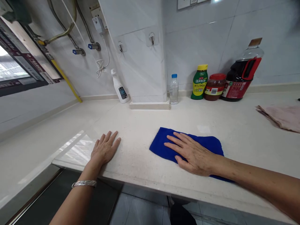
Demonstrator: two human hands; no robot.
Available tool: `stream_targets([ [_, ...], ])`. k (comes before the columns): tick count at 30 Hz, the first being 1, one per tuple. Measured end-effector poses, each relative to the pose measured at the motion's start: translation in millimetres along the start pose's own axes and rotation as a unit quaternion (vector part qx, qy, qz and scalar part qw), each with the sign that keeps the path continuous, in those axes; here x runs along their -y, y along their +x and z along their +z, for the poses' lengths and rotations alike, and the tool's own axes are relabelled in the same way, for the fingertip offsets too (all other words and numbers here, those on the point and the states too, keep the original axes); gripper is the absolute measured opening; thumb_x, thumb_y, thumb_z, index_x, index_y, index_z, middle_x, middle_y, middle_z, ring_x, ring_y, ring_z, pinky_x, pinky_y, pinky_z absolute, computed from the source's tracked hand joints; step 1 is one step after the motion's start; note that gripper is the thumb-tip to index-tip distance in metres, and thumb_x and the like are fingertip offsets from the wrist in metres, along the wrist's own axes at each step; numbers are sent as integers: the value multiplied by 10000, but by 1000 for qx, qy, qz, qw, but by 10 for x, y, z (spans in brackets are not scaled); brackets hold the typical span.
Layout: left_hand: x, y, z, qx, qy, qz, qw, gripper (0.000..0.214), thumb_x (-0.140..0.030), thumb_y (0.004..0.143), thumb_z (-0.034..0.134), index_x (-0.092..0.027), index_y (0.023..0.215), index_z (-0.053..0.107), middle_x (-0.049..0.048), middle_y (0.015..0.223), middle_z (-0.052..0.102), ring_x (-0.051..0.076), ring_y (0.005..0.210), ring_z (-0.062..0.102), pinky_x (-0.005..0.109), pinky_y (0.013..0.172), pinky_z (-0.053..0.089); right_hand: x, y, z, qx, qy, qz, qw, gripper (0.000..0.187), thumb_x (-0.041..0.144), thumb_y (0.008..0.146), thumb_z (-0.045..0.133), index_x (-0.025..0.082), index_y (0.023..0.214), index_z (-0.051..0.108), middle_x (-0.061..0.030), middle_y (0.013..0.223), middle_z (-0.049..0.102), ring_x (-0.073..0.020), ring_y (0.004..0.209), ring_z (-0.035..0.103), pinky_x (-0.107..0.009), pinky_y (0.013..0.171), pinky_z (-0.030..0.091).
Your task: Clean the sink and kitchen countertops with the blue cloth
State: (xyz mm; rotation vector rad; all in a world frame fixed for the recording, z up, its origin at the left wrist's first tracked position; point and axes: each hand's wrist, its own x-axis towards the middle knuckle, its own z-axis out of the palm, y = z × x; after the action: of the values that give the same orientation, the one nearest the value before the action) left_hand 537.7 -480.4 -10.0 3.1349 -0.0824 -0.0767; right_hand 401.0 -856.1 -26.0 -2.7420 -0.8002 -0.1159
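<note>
While the right hand (pixel 192 153) lies palm down with its fingers extended and slightly parted, it covers part of a flat blue fabric cloth (pixel 160 143) on the smooth white counter (pixel 133 156), near its front edge. The left hand (pixel 105 148) rests well apart from the cloth, fingers straight and spread on the bare surface. Behind, a pale tiled pillar (pixel 140 65) juts onto the counter, with a white plastic spray bottle (pixel 120 87) leaning on its left and a clear blue-capped bottle (pixel 173 89) on its right. Farther right, a green yellow-capped bottle (pixel 199 82), a red-lidded brown jar (pixel 214 87) and a large dark red-handled jug (pixel 241 73) crowd the wall; a folded pinkish cloth (pixel 284 117) lies near the right edge of view.
</note>
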Motion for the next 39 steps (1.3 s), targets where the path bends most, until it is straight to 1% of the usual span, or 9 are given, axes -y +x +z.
stream_targets([
  [8,18,81,32,-26,-29,-6,999,730,-604,976,164,-260,1615,239,66,1696,164,351,1561,106,552,1263,123,-1,39,39,-11,37,9,999,588,434,1011,409,307,1584,363,-24,1687,226,-345,1560,144,-585,1274,136],
  [14,-23,11,46,-31,-19,8,999,782,-575,967,248,-109,1595,271,140,1670,189,357,1552,123,577,1254,183,17,106,-12,0,60,20,998,591,461,1004,409,304,1573,382,-33,1684,239,-332,1561,143,-580,1269,123],
  [21,-487,-486,90,-8,-62,97,993,867,-629,956,258,-44,1593,213,154,1670,109,302,1564,70,534,1279,99,28,185,-11,-9,62,27,998,593,455,995,412,279,1562,407,-61,1675,265,-338,1555,161,-573,1265,124],
  [24,-746,-780,78,11,-206,151,967,847,-609,938,386,-58,1573,284,135,1655,162,269,1565,93,519,1277,31,35,192,-1,-14,54,27,998,590,450,993,409,273,1555,419,-74,1668,283,-333,1553,171,-572,1262,136],
  [26,-917,-951,39,41,-405,174,897,771,-595,942,390,-93,1527,394,118,1625,300,224,1542,226,462,1276,104,40,191,-1,-15,47,27,998,589,449,992,407,265,1551,427,-83,1663,293,-331,1552,180,-568,1259,147],
  [28,-1071,-1067,-9,79,-562,186,802,730,-628,974,191,-199,1461,527,125,1484,543,192,1472,388,448,1215,334,44,190,-6,-18,41,24,999,592,444,986,415,258,1548,432,-86,1660,300,-333,1549,190,-565,1259,154],
  [31,-1223,-1112,-45,161,-736,196,627,926,-740,922,7,-182,1570,361,102,1560,450,222,1453,422,458,1222,341,48,190,-18,-21,35,21,999,598,440,983,413,249,1549,433,-85,1655,313,-335,1547,195,-558,1260,158],
  [34,-1242,-1058,-16,222,-858,188,422,991,-807,900,201,-120,1615,198,141,1633,317,245,1515,303,413,1293,176,46,192,-22,-23,36,22,999,595,439,986,405,248,1549,435,-79,1653,319,-332,1545,202,-556,1260,165],
  [39,-1165,-1027,34,215,-886,189,364,953,-767,930,225,-116,1621,140,146,1647,288,252,1524,282,407,1293,181,25,191,-1,-27,47,19,998,587,449,986,413,265,1543,444,-69,1658,308,-326,1546,205,-564,1262,154],
])
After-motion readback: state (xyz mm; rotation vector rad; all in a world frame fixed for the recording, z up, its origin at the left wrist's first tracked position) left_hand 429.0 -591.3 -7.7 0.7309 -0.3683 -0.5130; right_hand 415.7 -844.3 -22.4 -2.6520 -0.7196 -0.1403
